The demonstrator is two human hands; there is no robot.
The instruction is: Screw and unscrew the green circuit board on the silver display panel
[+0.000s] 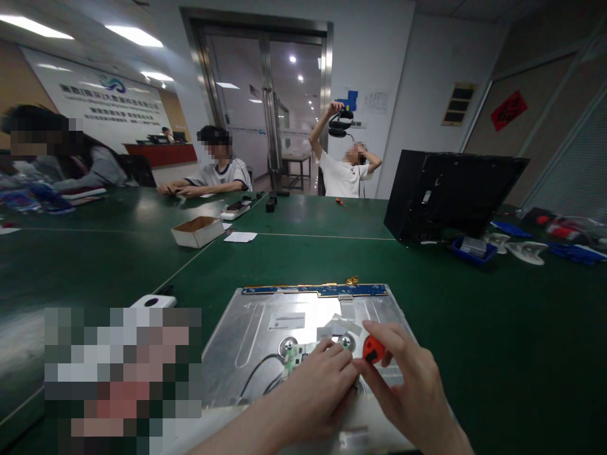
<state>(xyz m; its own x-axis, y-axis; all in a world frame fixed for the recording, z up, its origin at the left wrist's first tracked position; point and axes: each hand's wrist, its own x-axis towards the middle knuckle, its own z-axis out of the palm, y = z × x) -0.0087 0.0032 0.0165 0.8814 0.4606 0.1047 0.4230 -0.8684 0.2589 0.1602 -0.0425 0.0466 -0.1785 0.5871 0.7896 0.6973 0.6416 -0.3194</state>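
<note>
A silver metal display panel (258,309) lies flat on the table before me, with a blue circuit strip (294,291) along its far edge. My right hand (410,373) grips the red-and-black handle of a screwdriver (373,349) between thumb and fingers, handle end toward me; its tip is hidden. Close beside it, my left hand (327,379) lies over a green circuit board (294,355), fingers curled together. Whatever they pinch is out of sight. Dark cables (258,366) run from the board, and silver tape (339,326) sits just beyond it.
A black monitor (450,196) stands at the back right, near a blue tray (474,250). An open cardboard box (198,232) and white paper (240,237) lie farther left. Another screwdriver (340,201) is at the far edge. Several people sit around the green table (303,259).
</note>
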